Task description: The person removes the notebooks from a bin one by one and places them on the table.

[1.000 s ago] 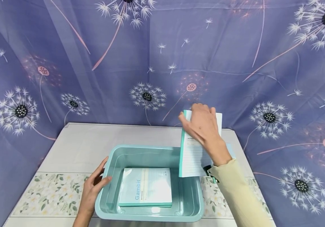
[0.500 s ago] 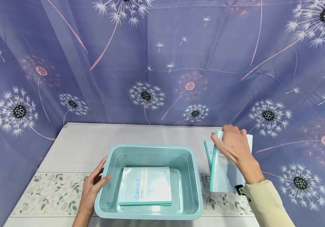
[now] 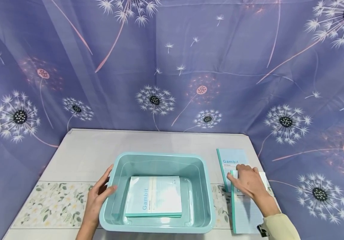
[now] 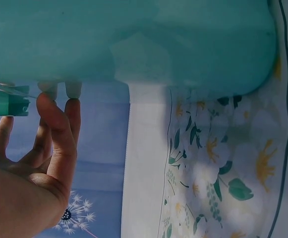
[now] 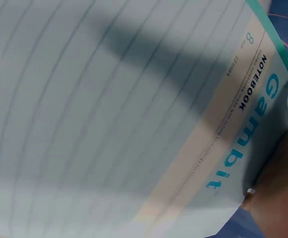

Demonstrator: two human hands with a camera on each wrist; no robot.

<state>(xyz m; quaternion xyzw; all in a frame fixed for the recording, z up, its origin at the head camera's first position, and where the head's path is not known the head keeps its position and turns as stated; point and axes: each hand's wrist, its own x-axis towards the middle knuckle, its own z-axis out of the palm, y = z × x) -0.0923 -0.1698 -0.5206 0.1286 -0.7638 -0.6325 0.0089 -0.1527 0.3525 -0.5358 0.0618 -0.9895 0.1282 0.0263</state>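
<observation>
My left hand [image 3: 97, 196] grips the left rim of a teal plastic tub [image 3: 157, 229], thumb over the edge. The left wrist view shows its fingers [image 4: 62, 134] curled up under the rim, beside the tub's wall [image 4: 183, 44]. On the right, my right hand [image 3: 250, 183] holds a pale blue notebook [image 3: 245, 216] with a green spine by its top edge. That notebook's cover [image 5: 109, 124], lettered "Gambit", fills the right wrist view. Behind it another Gambit notebook [image 3: 230, 155] lies on the table, partly covered. Inside the tub rests a small stack of notebooks [image 3: 167, 196].
The white table [image 3: 94, 146] carries a floral band [image 3: 55, 203] across it. A purple curtain with dandelion prints [image 3: 115, 100] hangs behind the table and along both sides.
My right hand has carried the notebook from over the tub's right side to the right, then down and toward me, uncovering the other notebook. The left hand stays on the rim.
</observation>
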